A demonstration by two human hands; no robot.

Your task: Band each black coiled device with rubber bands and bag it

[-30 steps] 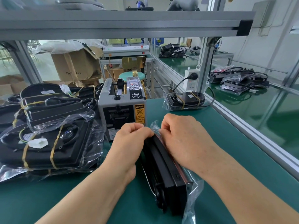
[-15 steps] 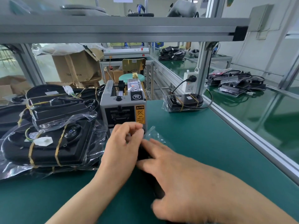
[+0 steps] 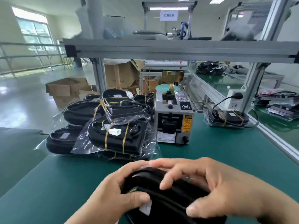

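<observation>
Near the table's (image 3: pixel 226 152) front edge, both hands grip one black coiled device (image 3: pixel 168 199). The left hand (image 3: pixel 113 196) curls round its left side, thumb pressed beside a white tag. The right hand (image 3: pixel 220 189) arches over the top, fingers bent onto it. Bagged, banded devices (image 3: pixel 116 138) are piled beside a tape dispenser (image 3: pixel 174 122).

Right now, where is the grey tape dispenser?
In the head view the tape dispenser stands mid-frame on the green bench, just right of the stack of bagged devices and left of the lone bagged device by the post.
</observation>
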